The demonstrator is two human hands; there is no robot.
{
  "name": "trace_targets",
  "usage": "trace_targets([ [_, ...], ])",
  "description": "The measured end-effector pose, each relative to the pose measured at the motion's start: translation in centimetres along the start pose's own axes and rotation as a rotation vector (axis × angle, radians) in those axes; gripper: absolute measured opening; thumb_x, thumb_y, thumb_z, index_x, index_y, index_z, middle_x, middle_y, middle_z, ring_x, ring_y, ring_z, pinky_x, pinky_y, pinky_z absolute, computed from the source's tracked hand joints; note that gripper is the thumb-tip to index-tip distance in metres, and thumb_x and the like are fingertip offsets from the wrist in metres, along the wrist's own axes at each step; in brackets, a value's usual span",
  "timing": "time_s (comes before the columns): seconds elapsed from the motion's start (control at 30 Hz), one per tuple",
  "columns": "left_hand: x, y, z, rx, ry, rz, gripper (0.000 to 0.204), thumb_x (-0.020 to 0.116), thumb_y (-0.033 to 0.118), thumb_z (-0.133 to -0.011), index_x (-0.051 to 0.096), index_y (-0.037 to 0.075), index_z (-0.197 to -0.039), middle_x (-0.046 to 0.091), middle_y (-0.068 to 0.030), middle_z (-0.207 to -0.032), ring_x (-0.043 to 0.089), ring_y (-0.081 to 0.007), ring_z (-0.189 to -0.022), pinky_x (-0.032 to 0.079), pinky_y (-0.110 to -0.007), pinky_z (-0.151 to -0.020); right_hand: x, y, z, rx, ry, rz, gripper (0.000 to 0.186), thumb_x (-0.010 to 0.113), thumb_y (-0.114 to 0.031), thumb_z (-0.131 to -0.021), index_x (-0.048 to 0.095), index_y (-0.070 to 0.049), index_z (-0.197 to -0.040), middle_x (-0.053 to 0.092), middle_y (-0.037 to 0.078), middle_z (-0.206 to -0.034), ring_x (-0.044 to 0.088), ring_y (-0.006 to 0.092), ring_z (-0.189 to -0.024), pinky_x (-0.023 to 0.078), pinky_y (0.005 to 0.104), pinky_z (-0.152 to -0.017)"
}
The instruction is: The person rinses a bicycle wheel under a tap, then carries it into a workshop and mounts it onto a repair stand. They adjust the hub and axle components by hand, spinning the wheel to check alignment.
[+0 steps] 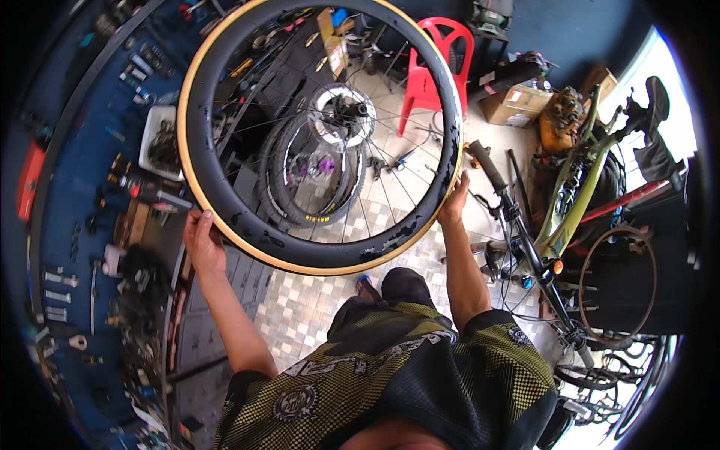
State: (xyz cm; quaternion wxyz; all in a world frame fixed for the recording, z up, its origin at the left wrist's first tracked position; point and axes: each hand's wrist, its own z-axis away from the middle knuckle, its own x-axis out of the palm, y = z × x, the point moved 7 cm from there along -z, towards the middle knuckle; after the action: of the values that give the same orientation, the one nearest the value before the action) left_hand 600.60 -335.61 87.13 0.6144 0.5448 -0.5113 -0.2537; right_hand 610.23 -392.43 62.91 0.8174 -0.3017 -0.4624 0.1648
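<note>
I hold a bicycle wheel (309,255) up in front of me, with a deep black rim, tan tyre sidewall, thin spokes and a pale disc around its hub. Dark glossy patches mark the rim. My left hand (204,246) grips the tyre's lower left, thumb on the sidewall. At the lower right, my right hand (454,199) is closed on the same wheel. Through the spokes, more wheels with black tyres (287,210) and a purple hub show lower down, partly hidden behind the held wheel.
A tool wall (75,225) and grey drawers (202,315) line the left. Behind stand a red plastic chair (448,34) and cardboard boxes (514,105). On the right are an olive bicycle frame (570,187), black handlebars (525,240) close by my right arm and a bare rim (652,277).
</note>
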Motion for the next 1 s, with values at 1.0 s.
trace_targets([
  [1.0, 55.3, -21.5, -41.3, -0.063, -0.609, -0.081, 0.011, 0.066, 0.015, -0.102, 0.061, 0.005, -0.101, 0.064, -0.0004, -0.091, 0.06, -0.0082, -0.081, 0.05, -0.024, -0.075, -2.9, -14.4, -26.0, -0.606, 0.57, -0.413, 0.053, 0.046, -0.057, -0.103, 0.061, -0.008, -0.119, 0.067, 0.005, -0.093, 0.065, 0.0188, -0.079, 0.056, 0.034, -0.071],
])
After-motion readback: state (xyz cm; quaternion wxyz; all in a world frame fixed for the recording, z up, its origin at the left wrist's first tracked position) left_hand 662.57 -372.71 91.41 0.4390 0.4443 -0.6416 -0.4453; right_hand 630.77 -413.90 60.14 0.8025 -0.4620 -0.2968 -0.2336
